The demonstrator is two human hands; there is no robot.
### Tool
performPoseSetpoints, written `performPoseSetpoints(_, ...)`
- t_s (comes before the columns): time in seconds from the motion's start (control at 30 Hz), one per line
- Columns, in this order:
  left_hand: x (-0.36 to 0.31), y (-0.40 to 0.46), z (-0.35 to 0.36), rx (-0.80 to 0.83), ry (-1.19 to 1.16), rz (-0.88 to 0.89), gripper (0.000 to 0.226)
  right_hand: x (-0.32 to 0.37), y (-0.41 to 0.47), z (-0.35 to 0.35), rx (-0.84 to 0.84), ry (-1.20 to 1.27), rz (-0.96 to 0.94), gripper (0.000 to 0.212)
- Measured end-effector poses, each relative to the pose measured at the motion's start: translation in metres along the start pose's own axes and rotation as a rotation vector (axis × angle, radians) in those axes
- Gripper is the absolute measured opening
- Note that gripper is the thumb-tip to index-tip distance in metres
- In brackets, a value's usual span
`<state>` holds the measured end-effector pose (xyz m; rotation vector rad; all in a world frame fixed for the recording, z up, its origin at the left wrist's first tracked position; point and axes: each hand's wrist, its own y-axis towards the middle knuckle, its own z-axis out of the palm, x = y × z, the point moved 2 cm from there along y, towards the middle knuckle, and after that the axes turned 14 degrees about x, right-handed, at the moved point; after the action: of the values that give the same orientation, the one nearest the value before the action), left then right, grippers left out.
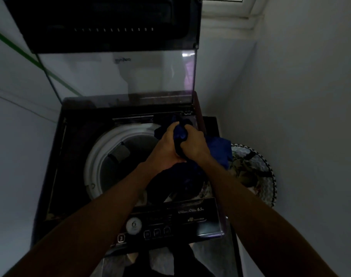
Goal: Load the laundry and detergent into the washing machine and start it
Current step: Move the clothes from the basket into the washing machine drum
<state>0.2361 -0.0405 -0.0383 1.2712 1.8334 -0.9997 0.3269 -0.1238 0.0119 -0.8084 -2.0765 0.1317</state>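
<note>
Both the left hand (166, 144) and right hand (194, 144) grip a dark blue garment (218, 148) above the open washing machine (56, 156), whose drum (96, 156) looks nearly empty in dim light, so loading, detergent and starting remain.

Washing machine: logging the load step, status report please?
Left hand and right hand both gripping the dark blue garment above the drum. Lid up. Nothing blocking the opening.
</note>
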Motion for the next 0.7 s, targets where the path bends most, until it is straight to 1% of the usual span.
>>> performPoseSetpoints(0.07,0.009,-0.014,-0.011,-0.033,-0.035,-0.013,0.125,0.013,0.004,0.012,0.04,-0.01,-0.026,0.014)
performPoseSetpoints(0.23,0.035,-0.054,-0.038,-0.123,-0.066,-0.083,0.095,0.041,0.014,0.055,0.141,-0.069,-0.104,0.015)
performPoseSetpoints(0.3,0.05,-0.069,-0.048,-0.133,-0.024,-0.138,0.078,0.051,0.021,0.077,0.194,-0.09,-0.137,0.025)
performPoseSetpoints(0.37,0.073,-0.081,-0.057,-0.143,-0.012,-0.212,0.074,0.057,0.027,0.099,0.254,-0.061,-0.143,0.035)
performPoseSetpoints(0.4,0.083,-0.088,-0.061,-0.153,-0.014,-0.263,0.074,0.059,0.03,0.11,0.284,-0.023,-0.146,0.034)
performPoseSetpoints(0.43,0.09,-0.095,-0.065,-0.151,-0.008,-0.309,0.067,0.062,0.031,0.12,0.314,0.002,-0.144,0.026)
performPoseSetpoints(0.47,0.092,-0.103,-0.067,-0.14,0.0,-0.33,0.058,0.063,0.032,0.129,0.33,0.014,-0.147,0.02)
performPoseSetpoints(0.5,0.093,-0.11,-0.068,-0.115,0.01,-0.327,0.054,0.063,0.033,0.135,0.338,0.008,-0.129,0.023)
performPoseSetpoints(0.53,0.096,-0.116,-0.068,-0.071,0.012,-0.336,0.059,0.06,0.033,0.142,0.344,0.007,-0.106,0.023)
performPoseSetpoints(0.6,0.103,-0.127,-0.068,0.037,0.016,-0.389,0.071,0.05,0.034,0.154,0.361,-0.027,-0.04,0.009)
performPoseSetpoints(0.63,0.107,-0.13,-0.067,0.092,0.03,-0.416,0.07,0.044,0.035,0.159,0.39,-0.055,0.002,0.007)
performPoseSetpoints(0.7,0.114,-0.131,-0.063,0.164,0.074,-0.444,0.056,0.029,0.036,0.166,0.47,-0.133,0.08,0.007)
